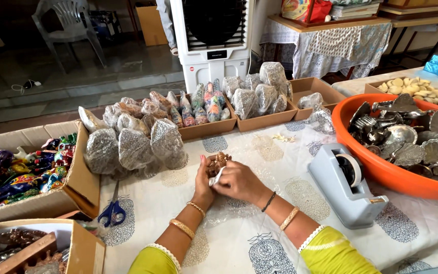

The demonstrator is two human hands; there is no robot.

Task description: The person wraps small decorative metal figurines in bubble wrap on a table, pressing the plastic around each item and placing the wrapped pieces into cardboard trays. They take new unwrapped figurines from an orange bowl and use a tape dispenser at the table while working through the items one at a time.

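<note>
Single head view: looks down and forward from above, close over table [239,243], room floor beyond.

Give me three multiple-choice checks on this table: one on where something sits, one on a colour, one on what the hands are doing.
1. Where do the scissors lie?
A. left of the hands, beside a cardboard box
B. inside the tub
C. on the tape dispenser

2. What colour is the tub of metal pieces?
A. blue
B. orange
C. white

3. What state are the hands in?
A. both flat on the cloth
B. one raised off the table
C. both closed round a small brown figure

Answers: 1 A, the blue handles rest on the cloth by the box; 2 B, its rim is orange; 3 C, the left hand and right hand meet around the figure, a white strip at the fingers.
</note>
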